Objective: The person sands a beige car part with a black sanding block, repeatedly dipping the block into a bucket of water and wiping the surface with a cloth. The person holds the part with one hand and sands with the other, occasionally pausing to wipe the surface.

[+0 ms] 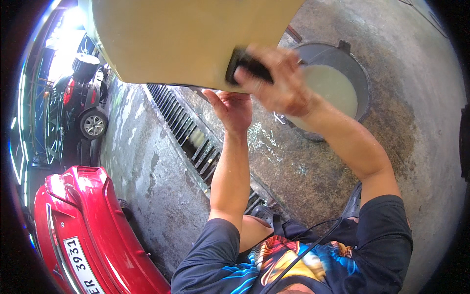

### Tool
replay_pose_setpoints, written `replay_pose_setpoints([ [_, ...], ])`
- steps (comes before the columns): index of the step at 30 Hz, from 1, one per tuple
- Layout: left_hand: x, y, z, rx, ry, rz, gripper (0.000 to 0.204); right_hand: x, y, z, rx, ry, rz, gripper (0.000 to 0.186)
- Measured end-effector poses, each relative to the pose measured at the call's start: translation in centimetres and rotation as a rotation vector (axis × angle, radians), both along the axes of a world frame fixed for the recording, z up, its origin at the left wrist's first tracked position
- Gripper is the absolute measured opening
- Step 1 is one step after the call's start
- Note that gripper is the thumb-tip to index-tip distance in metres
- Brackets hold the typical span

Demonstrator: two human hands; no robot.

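A large tan-yellow panel (161, 44) with a smooth face fills the top of the view. My right hand (279, 83), smeared by motion, grips a black block (240, 66) against the panel's face near its lower right corner; it looks like a sanding block. Below the panel's bottom edge, my left hand (235, 112) holds it from underneath, thumb apart and to the left. The other fingertips of that hand are hidden behind the panel. Past my right wrist stands a round black tub (361, 73) with cloudy, pale liquid (333, 90) inside.
A metal drain grate (183, 132) runs diagonally across the wet, stained concrete floor (313, 166). At lower left is a red car (98, 220); a dark car (73, 112) stands farther back on the left. A black cable (313, 245) crosses my shirt. My shoes (353, 201) are below me.
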State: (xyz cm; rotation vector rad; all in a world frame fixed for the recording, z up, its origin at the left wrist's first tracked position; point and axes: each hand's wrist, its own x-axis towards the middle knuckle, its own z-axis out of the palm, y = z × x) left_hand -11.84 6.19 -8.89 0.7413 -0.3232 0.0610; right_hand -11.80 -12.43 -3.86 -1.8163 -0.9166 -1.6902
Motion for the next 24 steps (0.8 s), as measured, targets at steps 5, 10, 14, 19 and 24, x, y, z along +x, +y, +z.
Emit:
replay_pose_setpoints([
  [5,0.3,0.4,0.4,-0.022,0.030,-0.069,0.091,3.3,-2.8,2.3,0.196,0.038,-0.133,0.045],
  [10,-0.1,0.0,0.9,-0.048,-0.012,-0.089,0.078,0.2,0.7,-0.1,0.066,0.083,0.013,0.041],
  [14,0.1,0.3,0.9,-0.085,-0.054,-0.210,0.083,-1.1,1.2,-0.6,-0.037,0.086,0.080,0.037],
  [19,0.4,0.7,0.6,-0.020,-0.109,-0.227,0.081,0.4,-0.1,1.2,0.097,0.050,-0.027,0.048],
  [24,0.0,0.5,0.7,-0.027,-0.028,-0.106,0.082,-0.4,1.2,0.7,-0.036,-0.048,0.064,0.035],
])
